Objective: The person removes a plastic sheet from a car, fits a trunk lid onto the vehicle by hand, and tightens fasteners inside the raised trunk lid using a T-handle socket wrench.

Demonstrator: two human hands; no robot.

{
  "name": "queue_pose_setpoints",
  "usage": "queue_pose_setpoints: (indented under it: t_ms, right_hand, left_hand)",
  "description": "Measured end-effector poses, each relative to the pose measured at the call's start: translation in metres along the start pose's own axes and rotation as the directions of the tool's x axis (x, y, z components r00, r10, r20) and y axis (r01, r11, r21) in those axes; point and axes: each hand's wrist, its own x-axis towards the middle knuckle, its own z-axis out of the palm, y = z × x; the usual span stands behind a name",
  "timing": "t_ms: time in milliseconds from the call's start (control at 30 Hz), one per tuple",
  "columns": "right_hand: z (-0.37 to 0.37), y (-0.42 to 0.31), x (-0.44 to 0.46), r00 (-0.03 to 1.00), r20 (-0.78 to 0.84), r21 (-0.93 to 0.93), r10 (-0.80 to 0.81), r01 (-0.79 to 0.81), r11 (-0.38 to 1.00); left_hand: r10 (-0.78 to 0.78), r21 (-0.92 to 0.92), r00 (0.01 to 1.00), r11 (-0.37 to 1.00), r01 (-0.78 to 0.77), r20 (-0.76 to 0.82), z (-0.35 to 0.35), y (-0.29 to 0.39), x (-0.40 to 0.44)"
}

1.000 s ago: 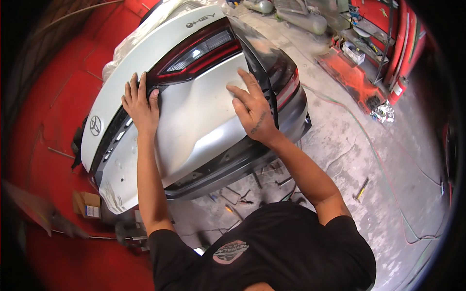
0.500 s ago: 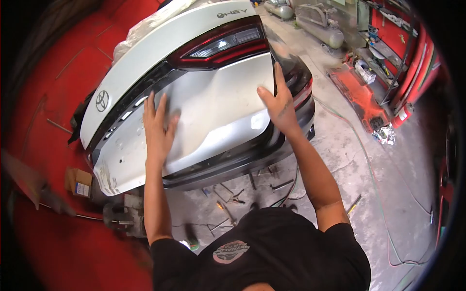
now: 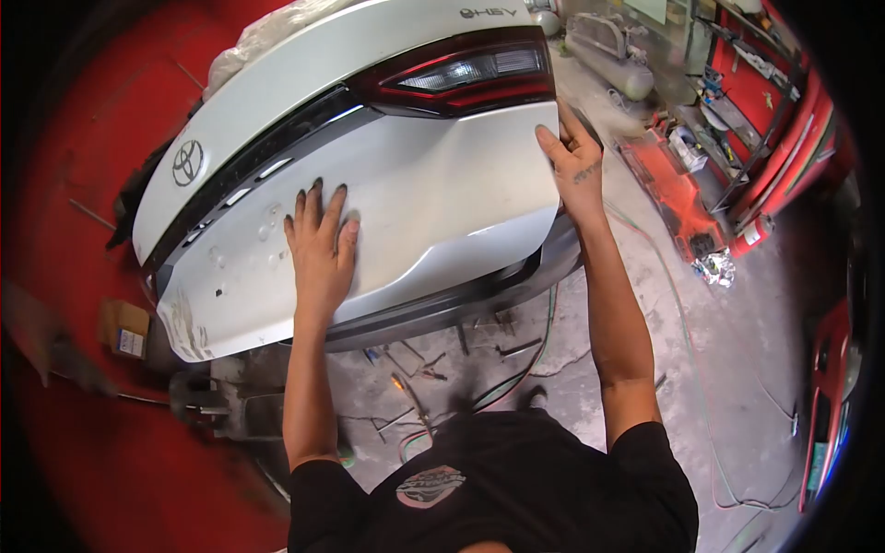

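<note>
A white car trunk lid (image 3: pixel 433 166) with dents and scuffs fills the upper middle, carrying a tail light (image 3: pixel 461 72) and a round emblem (image 3: pixel 187 163). My left hand (image 3: pixel 323 249) lies on the dented panel with fingers spread, darkened at the tips. At the lid's right edge, below the tail light, is my right hand (image 3: pixel 576 175). Its thumb rests on the lid's face and its other fingers curl round the edge, partly hidden. Beneath the lid runs a dark bumper (image 3: pixel 415 309).
Several tools (image 3: pixel 410 396) and hoses lie on the concrete floor below the bumper. A cardboard box (image 3: pixel 124 327) is at the left. On the right are a red floor jack (image 3: pixel 673 184), a shelf rack, and an air compressor tank (image 3: pixel 613 64) further back.
The lid's tail-light end has shifted right in view. My left hand, previously blurred, now lies flat. My right hand has followed the edge rightward, its fingers now curled behind it.
</note>
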Motion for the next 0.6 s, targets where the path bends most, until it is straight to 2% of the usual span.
queue_pose_setpoints:
  t_ms: [67, 167, 267, 300, 333, 367, 400, 433, 467, 500, 533, 600]
  right_hand:
    - [0.003, -0.001, -0.004, 1.0, -0.011, 0.062, 0.011, -0.01, 0.998]
    - [-0.005, 0.014, -0.001, 0.994, -0.073, 0.039, 0.08, -0.077, 0.996]
    - [-0.023, 0.009, 0.008, 0.988, 0.032, -0.04, 0.154, -0.153, 0.987]
    - [-0.03, 0.007, 0.008, 0.992, -0.032, -0.261, 0.124, -0.128, 0.957]
    - [-0.026, 0.0, 0.009, 1.0, 0.011, -0.357, 0.001, 0.003, 0.934]
    - [-0.045, 0.024, 0.02, 0.993, -0.048, -0.319, 0.11, -0.12, 0.94]
    - [-0.057, 0.039, 0.029, 0.996, -0.05, -0.394, 0.08, -0.093, 0.914]
    - [-0.055, 0.028, 0.032, 0.986, 0.057, -0.331, 0.159, -0.132, 0.934]
    - [-0.064, 0.032, 0.044, 0.98, 0.076, -0.424, 0.186, -0.137, 0.895]
    - [-0.042, 0.017, 0.03, 0.987, 0.029, -0.361, 0.159, -0.138, 0.922]
    - [-0.04, 0.015, 0.03, 0.988, 0.029, -0.372, 0.154, -0.132, 0.919]
    - [-0.044, 0.01, 0.03, 0.99, 0.043, -0.56, 0.135, -0.088, 0.824]
  left_hand:
    - [0.012, -0.006, 1.0, 1.0, -0.012, -0.009, 0.0, 0.0, 0.0]
    - [0.044, -0.033, 0.999, 0.998, -0.044, -0.014, 0.003, 0.0, 0.0]
    - [0.117, -0.107, 0.993, 0.987, -0.117, -0.003, 0.006, -0.002, -0.005]
    - [0.13, -0.122, 0.992, 0.984, -0.129, -0.001, 0.002, -0.008, -0.01]
    - [0.157, -0.197, 0.987, 0.969, -0.149, 0.026, -0.004, -0.014, -0.014]
    - [0.168, -0.258, 0.985, 0.954, -0.152, 0.043, -0.012, -0.021, -0.019]
    - [0.174, -0.249, 0.985, 0.954, -0.164, 0.019, -0.017, -0.034, -0.028]
    - [0.179, -0.241, 0.984, 0.955, -0.174, 0.001, -0.022, -0.049, -0.038]
    - [0.155, -0.226, 0.987, 0.961, -0.162, -0.046, -0.029, -0.065, -0.049]
    - [0.146, -0.214, 0.984, 0.963, -0.165, -0.101, -0.038, -0.085, -0.06]
    - [0.09, -0.195, 0.988, 0.974, -0.113, -0.126, -0.049, -0.11, -0.071]
    - [0.0, -0.192, 0.986, 0.981, -0.033, -0.168, -0.068, -0.155, -0.099]
